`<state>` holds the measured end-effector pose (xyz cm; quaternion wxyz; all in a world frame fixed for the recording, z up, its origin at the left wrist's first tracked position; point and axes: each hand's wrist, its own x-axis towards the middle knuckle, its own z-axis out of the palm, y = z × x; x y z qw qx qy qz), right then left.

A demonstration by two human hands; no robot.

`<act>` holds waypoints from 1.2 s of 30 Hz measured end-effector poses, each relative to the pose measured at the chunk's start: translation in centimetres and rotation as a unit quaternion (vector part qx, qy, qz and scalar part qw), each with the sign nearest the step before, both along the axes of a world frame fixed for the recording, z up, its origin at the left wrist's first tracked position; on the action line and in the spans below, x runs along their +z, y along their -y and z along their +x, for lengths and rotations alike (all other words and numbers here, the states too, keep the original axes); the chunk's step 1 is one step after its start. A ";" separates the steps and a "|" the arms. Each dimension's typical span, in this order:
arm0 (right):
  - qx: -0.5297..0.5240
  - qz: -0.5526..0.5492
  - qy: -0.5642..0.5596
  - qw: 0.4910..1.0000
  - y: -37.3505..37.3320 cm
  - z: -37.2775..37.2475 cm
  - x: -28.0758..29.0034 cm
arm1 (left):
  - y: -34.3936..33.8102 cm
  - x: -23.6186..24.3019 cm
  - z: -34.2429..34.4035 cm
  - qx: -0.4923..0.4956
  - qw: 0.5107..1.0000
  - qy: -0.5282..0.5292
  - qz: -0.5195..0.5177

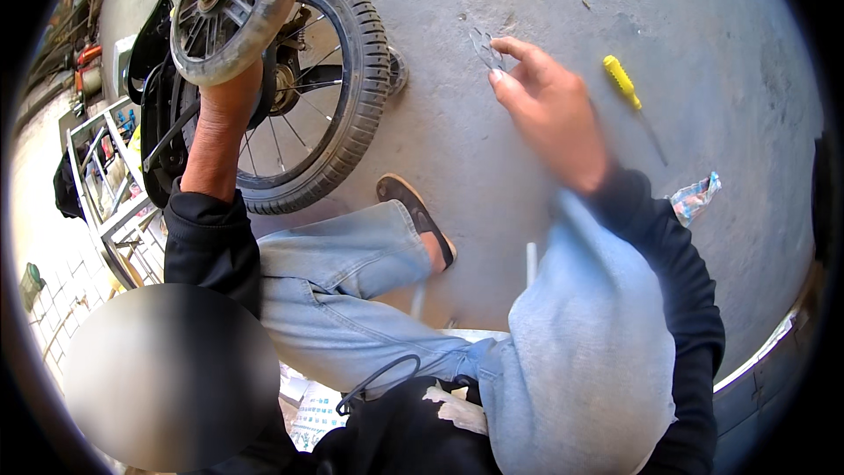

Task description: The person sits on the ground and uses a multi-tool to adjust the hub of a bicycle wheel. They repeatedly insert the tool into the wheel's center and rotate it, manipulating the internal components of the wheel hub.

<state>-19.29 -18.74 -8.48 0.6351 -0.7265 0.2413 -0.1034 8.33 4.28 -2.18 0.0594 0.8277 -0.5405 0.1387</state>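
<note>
My left hand [236, 83] is raised behind the lower rim of a small spoked wheel [277, 9] at upper left; its fingers are hidden. Behind that wheel is a larger black-tyred wheel [360, 105] with wire spokes, among dark frame parts [158, 171]. At upper middle my right hand [549, 110] has thumb and forefinger on a small, thin metal piece [483, 48] over the concrete floor. Right of it a yellow-handled screwdriver [622, 79] lies on the floor.
A crumpled wrapper [694, 198] lies on the floor [738, 123] at right. A white metal rack [110, 220] and assorted clutter stand at left. My legs and sandalled foot [413, 207] are below the wheels. A grey edge [760, 361] borders the lower right.
</note>
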 end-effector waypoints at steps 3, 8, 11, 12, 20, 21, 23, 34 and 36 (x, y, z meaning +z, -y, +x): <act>-0.007 -0.019 -0.022 1.000 0.8 -0.6 -0.1 | 2.5 0.8 -2.2 -0.049 0.988 -0.090 -0.112; -0.064 0.065 -0.042 0.995 3.3 -1.7 1.3 | 1.8 0.7 -4.1 -0.093 0.995 0.037 0.030; -0.091 0.099 -0.011 0.991 4.6 -1.8 2.7 | 3.4 -0.2 -7.5 -0.060 0.986 -0.145 -0.052; -0.085 0.112 0.004 0.990 5.1 -1.9 3.3 | 3.8 -0.3 -8.6 -0.075 0.983 -0.151 -0.074; 0.008 -0.004 0.028 1.000 9.0 -0.5 11.2 | 5.1 0.0 -16.2 0.006 0.831 -0.519 -0.202; 0.025 -0.033 0.036 0.998 9.3 -0.2 12.6 | 5.1 0.0 -16.7 0.022 0.777 -0.586 -0.227; 0.060 -0.061 0.024 0.996 8.6 -0.2 15.5 | 5.4 0.5 -17.5 0.030 0.679 -0.677 -0.281; 0.206 -0.121 0.064 0.969 2.5 -0.8 27.3 | 5.9 5.4 -16.6 0.178 0.819 -0.516 -0.178; 0.183 -0.162 0.053 0.968 1.5 -0.8 27.2 | 4.7 6.9 -16.3 0.220 0.796 -0.531 -0.190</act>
